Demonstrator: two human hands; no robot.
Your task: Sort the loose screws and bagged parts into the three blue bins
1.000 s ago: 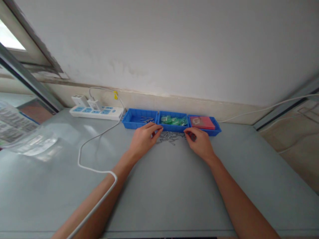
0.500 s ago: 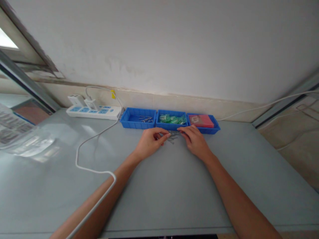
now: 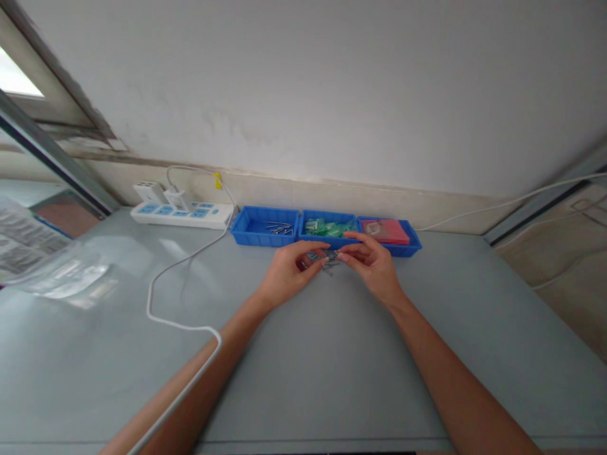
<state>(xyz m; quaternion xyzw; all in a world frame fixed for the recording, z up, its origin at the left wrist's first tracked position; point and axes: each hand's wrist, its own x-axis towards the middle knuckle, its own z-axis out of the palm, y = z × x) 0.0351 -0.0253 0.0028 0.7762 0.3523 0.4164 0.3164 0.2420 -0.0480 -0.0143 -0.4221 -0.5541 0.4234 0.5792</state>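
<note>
A small pile of thin metal pieces, like screws or nails (image 3: 328,268), lies on the grey table in front of the blue trays. My left hand (image 3: 290,268) curves round the pile's left side, thumb and index fingertip apart, with metal pieces visible in the gap. Across from it, my right hand (image 3: 374,268) has its index finger raised while thumb and middle finger press together at the pile's right edge. What sits between those fingertips is too small to make out. Similar metal pieces (image 3: 281,228) lie in the left blue tray (image 3: 251,237).
The middle blue tray (image 3: 317,242) holds green plastic pieces (image 3: 327,227); the right one (image 3: 411,245) holds pink packets (image 3: 393,232). A white power strip (image 3: 208,218) stands by the wall. Its white cable (image 3: 180,325) crosses my left forearm. Clear plastic packaging (image 3: 61,272) lies at left.
My left thumb and index finger have spread apart over the pile. The right hand's index finger has lifted, and its thumb has come in toward the metal pieces. The view has shifted slightly.
</note>
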